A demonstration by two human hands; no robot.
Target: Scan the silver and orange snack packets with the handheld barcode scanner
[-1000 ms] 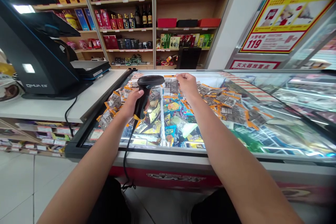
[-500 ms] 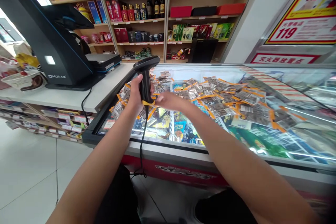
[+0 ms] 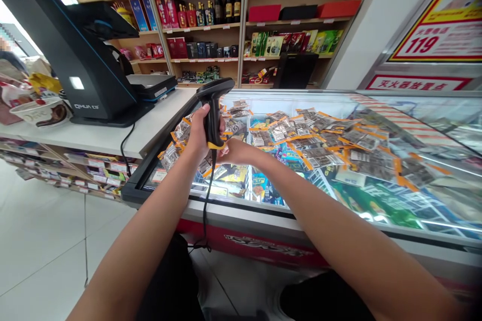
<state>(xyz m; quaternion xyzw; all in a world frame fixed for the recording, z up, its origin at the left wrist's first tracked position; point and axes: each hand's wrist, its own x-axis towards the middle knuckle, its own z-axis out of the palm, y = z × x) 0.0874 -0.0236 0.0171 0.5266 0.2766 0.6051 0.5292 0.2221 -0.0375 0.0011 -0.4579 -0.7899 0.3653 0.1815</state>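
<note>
My left hand [image 3: 198, 133] is wrapped round the grip of a black and yellow barcode scanner [image 3: 214, 110], held upright above the freezer's glass lid. Its cord [image 3: 208, 195] hangs down over the freezer's front edge. Close by the scanner's yellow foot, my right hand [image 3: 238, 152] is closed, with its fingers curled; what they hold, if anything, is hidden. Small clear packets with orange edges [image 3: 280, 129] lie scattered over the glass on both sides of my hands. One packet [image 3: 206, 164] shows just under the scanner and my right hand.
Left of the freezer [image 3: 263, 214] is a white counter [image 3: 113, 139] carrying a black checkout machine [image 3: 94, 80] with a scale plate and a paper bowl [image 3: 43, 113]. Shelves with boxes and bottles [image 3: 228, 5] stand behind. A red-and-white sign [image 3: 417, 83] is at right.
My right hand has shifted left and slightly down, in under the scanner's foot, and its fingers look more curled. The left hand still grips the scanner. The view has shifted slightly.
</note>
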